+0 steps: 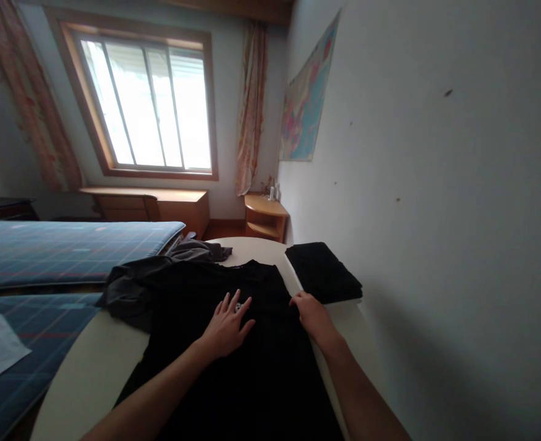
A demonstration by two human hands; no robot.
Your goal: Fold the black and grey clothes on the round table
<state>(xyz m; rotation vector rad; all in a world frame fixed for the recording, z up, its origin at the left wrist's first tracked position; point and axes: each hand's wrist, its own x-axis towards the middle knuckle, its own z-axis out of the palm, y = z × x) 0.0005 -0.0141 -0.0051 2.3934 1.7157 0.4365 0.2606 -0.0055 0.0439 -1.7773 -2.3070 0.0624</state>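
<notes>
Nearest you, the black T-shirt (265,386) lies spread on the curved-edge white table (91,367), its long axis running away from you. Your left hand (228,324) rests on its chest, fingers splayed around the small white print (238,307), gripping nothing. Your right hand (311,313) is nearer the right edge — fingers curled there, though I can't tell whether they pinch fabric — with folded black cloth (323,272) just beyond it.

Black shirt (270,367) with white print (238,307), blue plaid mattress (68,251)
</notes>
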